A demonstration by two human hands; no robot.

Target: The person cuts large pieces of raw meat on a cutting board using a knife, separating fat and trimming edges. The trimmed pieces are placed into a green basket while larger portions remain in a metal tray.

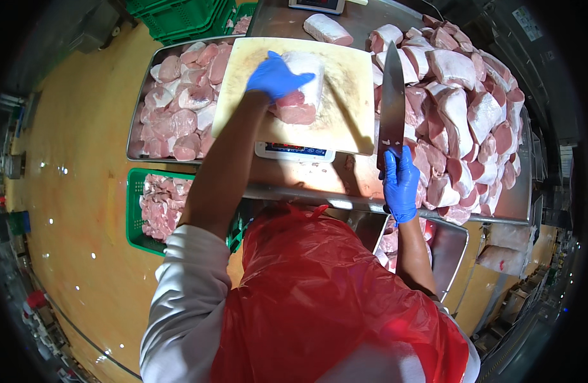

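On the pale cutting board (243, 102), a piece of raw pork loin (297, 113) lies with white fat on top and a pink cut end toward me. My gloved left hand (271, 78) rests on its left side, thumb stretched across the meat and fingers spread away from me. At the board's right, my gloved right hand (401, 188) is closed round the handle of a large knife (393, 102). The blade points up and away from me, beside the board's right edge, with small bits of meat near its base.
Many pork loin pieces (453, 115) are heaped on the metal table (358, 189) at right. A metal tray (133, 137) of cut pork stands left, above a green crate (134, 223) of trimmings. A scale (294, 152) shows under the board. Another loin (328, 29) lies beyond.
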